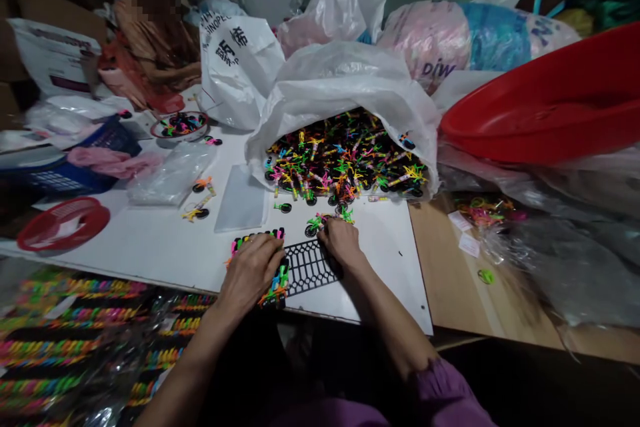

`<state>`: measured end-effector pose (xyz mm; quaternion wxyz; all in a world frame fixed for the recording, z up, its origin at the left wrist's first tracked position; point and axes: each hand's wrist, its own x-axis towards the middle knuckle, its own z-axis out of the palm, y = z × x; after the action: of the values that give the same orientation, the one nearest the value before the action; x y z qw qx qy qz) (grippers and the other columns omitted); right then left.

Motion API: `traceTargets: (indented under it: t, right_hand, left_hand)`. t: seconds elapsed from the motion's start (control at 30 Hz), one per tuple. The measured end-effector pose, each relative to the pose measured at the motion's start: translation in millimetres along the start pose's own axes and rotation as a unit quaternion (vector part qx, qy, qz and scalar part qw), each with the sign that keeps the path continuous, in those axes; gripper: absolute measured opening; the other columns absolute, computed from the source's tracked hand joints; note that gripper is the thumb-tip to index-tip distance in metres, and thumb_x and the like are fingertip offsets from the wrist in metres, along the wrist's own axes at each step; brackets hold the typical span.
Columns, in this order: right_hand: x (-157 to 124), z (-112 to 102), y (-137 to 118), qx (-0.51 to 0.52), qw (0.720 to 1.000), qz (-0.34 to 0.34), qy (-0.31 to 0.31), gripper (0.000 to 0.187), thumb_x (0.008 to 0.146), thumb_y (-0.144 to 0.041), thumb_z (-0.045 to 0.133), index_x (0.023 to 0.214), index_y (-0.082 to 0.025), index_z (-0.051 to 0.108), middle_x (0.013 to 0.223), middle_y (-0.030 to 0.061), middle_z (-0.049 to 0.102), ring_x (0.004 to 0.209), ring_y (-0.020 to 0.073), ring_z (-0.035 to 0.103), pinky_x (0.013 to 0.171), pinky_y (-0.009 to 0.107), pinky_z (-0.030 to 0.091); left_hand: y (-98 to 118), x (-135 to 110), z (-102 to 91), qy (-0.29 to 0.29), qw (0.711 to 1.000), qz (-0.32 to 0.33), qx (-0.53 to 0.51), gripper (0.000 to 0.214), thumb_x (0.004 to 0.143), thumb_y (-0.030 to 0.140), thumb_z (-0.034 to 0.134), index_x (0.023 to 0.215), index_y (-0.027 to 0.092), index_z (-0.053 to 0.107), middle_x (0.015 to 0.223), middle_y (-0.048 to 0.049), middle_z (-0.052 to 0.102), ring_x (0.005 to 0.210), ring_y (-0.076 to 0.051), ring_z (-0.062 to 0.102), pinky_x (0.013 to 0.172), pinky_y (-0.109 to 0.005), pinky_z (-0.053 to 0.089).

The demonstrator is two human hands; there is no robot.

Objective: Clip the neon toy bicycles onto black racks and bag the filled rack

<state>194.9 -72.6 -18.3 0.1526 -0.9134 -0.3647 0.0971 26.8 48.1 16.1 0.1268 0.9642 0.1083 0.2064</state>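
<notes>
Many toy bikes in white bag

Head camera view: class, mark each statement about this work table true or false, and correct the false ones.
1. The white bag lies open with a heap of toy bikes in it. True.
2. The left hand lies over the left part of the black rack. True.
3. The right hand is inside the bag. False: it is on the table at the rack's far edge, by a green toy bike.
4. Every slot of the rack is filled. False: only its left part holds bikes; the slots on the right are bare.
</notes>
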Motion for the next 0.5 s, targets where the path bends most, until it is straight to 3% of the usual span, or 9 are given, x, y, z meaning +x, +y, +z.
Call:
traceTargets:
  t: [0.1, 0.2, 0.3, 0.4, 0.5]
  right_hand:
    - [-3.0, 0.2, -2.7, 0.118, 0.993, 0.007, 0.012, 0.022, 0.081, -0.04, 0.055, 0.083, -0.019, 0.062, 0.078, 0.0035, 0.065, 0.074, 0.0177, 0.058, 0.062, 0.025, 0.037]
    - [-11.8, 6.3, -5.3, 0.255, 0.966, 0.009, 0.041, 0.019, 0.077, -0.037, 0.061, 0.086, -0.02, 0.064, 0.076, -0.0009, 0.065, 0.068, 0.013, 0.057, 0.06, 0.021, 0.036]
    - [-21.0, 12.6, -6.8, 0.322, 0.946, 0.021, 0.028, 0.017, 0.075, -0.032, 0.064, 0.085, -0.019, 0.066, 0.071, -0.0017, 0.063, 0.062, 0.0114, 0.054, 0.057, 0.02, 0.036]
    - [-28.9, 5.6, -11.4, 0.35, 0.935, 0.006, 0.051, 0.016, 0.072, -0.03, 0.067, 0.082, -0.018, 0.067, 0.071, -0.0012, 0.061, 0.061, 0.0112, 0.052, 0.056, 0.021, 0.035]
    - [-38.1, -12.6, -22.3, 0.352, 0.931, -0.07, 0.075, 0.014, 0.07, -0.029, 0.069, 0.079, -0.019, 0.066, 0.073, -0.0016, 0.06, 0.063, 0.0107, 0.051, 0.058, 0.02, 0.036]
  left_hand:
    - [1.2, 3.3, 5.4, -0.006, 1.0, 0.004, -0.005, 0.018, 0.088, 0.025, 0.045, 0.096, 0.017, 0.059, 0.091, -0.0057, 0.061, 0.088, -0.019, 0.056, 0.081, -0.034, 0.045]
    - [0.5, 1.7, 12.1, -0.032, 0.999, 0.007, -0.023, 0.02, 0.089, 0.02, 0.041, 0.091, 0.017, 0.06, 0.085, -0.0053, 0.061, 0.083, -0.018, 0.056, 0.076, -0.033, 0.045]
    - [1.8, 1.0, 9.9, 0.0, 0.998, -0.021, -0.064, 0.018, 0.088, 0.025, 0.045, 0.093, 0.018, 0.06, 0.086, -0.0051, 0.062, 0.084, -0.018, 0.057, 0.078, -0.034, 0.045]
    - [7.9, 10.9, -2.0, 0.058, 0.98, -0.124, -0.145, 0.033, 0.078, 0.039, 0.06, 0.104, 0.02, 0.058, 0.098, -0.0049, 0.062, 0.09, -0.019, 0.057, 0.081, -0.033, 0.046]
    - [18.4, 29.8, -14.0, 0.018, 0.925, -0.255, -0.282, 0.051, 0.066, 0.046, 0.069, 0.108, 0.019, 0.058, 0.103, -0.0053, 0.062, 0.086, -0.018, 0.059, 0.075, -0.03, 0.047]
